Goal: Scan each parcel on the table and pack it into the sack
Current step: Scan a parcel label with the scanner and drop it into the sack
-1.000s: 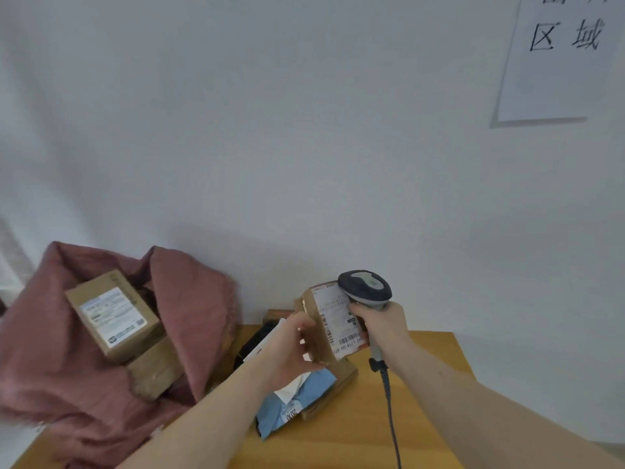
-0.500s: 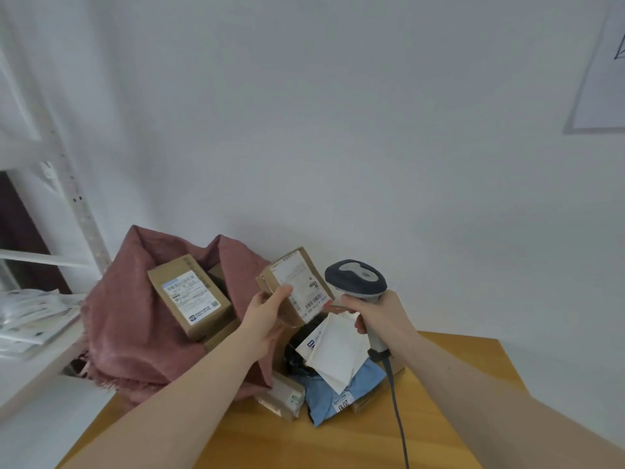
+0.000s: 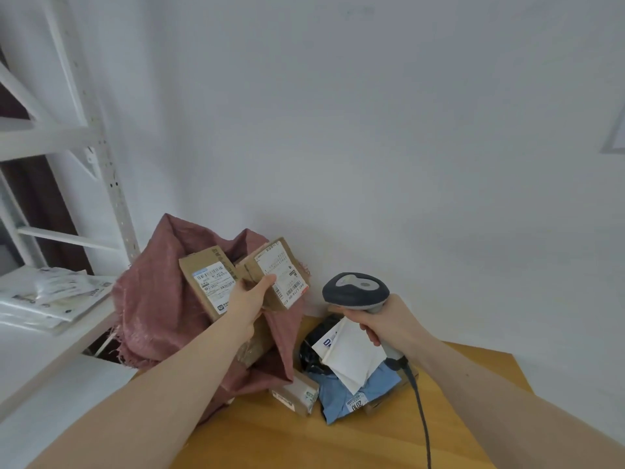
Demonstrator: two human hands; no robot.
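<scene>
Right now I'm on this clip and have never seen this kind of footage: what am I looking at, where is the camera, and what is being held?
There is no machine here. A camera worn on a person's head looks forward and down at two bare arms. The left hand holds a small brown cardboard box with a white barcode label at the mouth of a dusty-pink woven sack, beside another labelled cardboard box sticking out of it. The right hand has its grip round a grey corded handheld barcode scanner. On the wooden table lie more parcels: a white paper envelope, a black plastic bag, a blue plastic mailer and a small flat cardboard box. A white metal shelf stands at left.
</scene>
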